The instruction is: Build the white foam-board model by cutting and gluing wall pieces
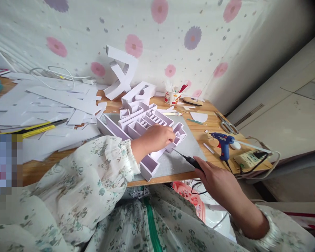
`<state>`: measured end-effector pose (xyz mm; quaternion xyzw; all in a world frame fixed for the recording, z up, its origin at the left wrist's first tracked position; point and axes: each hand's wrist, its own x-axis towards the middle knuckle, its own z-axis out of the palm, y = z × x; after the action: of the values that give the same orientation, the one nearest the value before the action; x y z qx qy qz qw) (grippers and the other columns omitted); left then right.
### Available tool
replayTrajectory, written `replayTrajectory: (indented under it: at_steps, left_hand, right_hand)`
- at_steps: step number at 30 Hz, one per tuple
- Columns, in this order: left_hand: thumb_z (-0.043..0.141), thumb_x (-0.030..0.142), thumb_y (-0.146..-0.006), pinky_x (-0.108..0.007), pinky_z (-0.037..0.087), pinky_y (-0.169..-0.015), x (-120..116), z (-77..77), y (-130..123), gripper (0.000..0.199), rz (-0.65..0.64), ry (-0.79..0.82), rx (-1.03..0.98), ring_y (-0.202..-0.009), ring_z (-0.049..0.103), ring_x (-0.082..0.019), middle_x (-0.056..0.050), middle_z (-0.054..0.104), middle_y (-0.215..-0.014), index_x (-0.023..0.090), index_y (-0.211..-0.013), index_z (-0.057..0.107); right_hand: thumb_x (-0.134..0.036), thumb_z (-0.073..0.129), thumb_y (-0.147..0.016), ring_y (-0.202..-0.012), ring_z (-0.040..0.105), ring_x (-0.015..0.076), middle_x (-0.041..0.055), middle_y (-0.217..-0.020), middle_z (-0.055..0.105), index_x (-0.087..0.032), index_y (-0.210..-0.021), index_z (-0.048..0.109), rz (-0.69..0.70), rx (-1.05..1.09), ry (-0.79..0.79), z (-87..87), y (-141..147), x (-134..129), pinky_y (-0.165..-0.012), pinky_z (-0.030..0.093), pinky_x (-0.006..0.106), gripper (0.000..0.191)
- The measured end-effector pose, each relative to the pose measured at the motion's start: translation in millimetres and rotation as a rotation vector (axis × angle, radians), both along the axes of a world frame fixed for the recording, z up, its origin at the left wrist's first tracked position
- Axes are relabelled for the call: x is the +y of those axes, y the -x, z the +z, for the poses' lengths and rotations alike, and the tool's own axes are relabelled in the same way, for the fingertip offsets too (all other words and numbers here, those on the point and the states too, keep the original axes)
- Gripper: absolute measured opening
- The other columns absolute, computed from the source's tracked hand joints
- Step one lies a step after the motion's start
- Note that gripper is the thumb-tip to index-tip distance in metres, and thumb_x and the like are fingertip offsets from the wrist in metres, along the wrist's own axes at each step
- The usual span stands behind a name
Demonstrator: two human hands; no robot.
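Observation:
A hollow white foam-board character (136,131) with raised walls and several compartments lies on a grey mat (183,164). My left hand (159,138) reaches across it, fingers curled and closed on a wall near its right end; the fingertips are partly hidden. My right hand (215,178) is wrapped round the black handle of a thin-shafted tool that looks like a soldering iron (191,161). Its metal tip points left and meets or nearly meets the lower right wall of the character, just below my left hand. A black cord hangs below the table edge there.
A blue glue gun (224,143), scissors (227,124) and a power strip (250,158) lie at right. Behind stand another foam-board character (123,70) and a paper cup (172,98). Foam-board scraps (55,101) and a yellow cutter (39,130) are left. A pink basket (191,197) sits below.

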<state>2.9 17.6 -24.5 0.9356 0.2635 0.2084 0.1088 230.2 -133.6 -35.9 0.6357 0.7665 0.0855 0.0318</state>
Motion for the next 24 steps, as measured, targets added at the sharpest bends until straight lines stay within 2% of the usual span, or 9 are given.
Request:
replayTrajectory:
  at_steps: [5, 12, 16, 24]
  left_hand:
    - [0.058, 0.008, -0.08, -0.031, 0.042, -0.073, 0.0, 0.8, 0.1, 0.017, -0.009, 0.008, -0.008, -0.079, 0.065, -0.015, -0.001, 0.071, -0.084, 0.018, -0.076, 0.071]
    - [0.058, 0.008, -0.081, -0.032, 0.043, -0.074, -0.1, 0.8, -0.2, 0.017, -0.005, 0.014, -0.01, -0.079, 0.065, -0.015, 0.0, 0.07, -0.084, 0.019, -0.076, 0.07]
    - [0.059, 0.009, -0.081, -0.032, 0.042, -0.075, -0.7, 1.2, 0.0, 0.015, 0.001, 0.021, -0.005, -0.078, 0.065, -0.015, 0.0, 0.071, -0.085, 0.018, -0.077, 0.071]
    - [0.06, 0.009, -0.081, -0.031, 0.042, -0.074, -1.0, 3.3, 0.3, 0.015, -0.015, 0.025, 0.011, -0.08, 0.065, -0.015, 0.0, 0.07, -0.084, 0.019, -0.078, 0.071]
  right_hand:
    - [-0.028, 0.039, -0.098, -0.084, 0.073, 0.0252, 0.0111, -0.112, 0.073, -0.018, -0.131, 0.053, 0.005, 0.041, 0.018, -3.4, -0.7, 1.7, -0.062, 0.054, 0.032, 0.038]
    - [-0.029, 0.04, -0.098, -0.09, 0.072, 0.0274, 0.0108, -0.107, 0.074, -0.018, -0.132, 0.054, 0.007, 0.073, 0.097, -7.9, -3.2, 5.8, -0.067, 0.055, 0.033, 0.039]
    - [-0.03, 0.04, -0.097, -0.089, 0.073, 0.0261, 0.0102, -0.11, 0.074, -0.018, -0.133, 0.054, 0.051, 0.155, 0.048, -7.0, -8.6, 6.0, -0.069, 0.055, 0.033, 0.04]
    - [-0.031, 0.041, -0.097, -0.091, 0.072, 0.0286, 0.0102, -0.109, 0.074, -0.019, -0.131, 0.056, 0.024, 0.107, 0.077, -12.1, -9.0, 8.8, -0.067, 0.056, 0.035, 0.039]
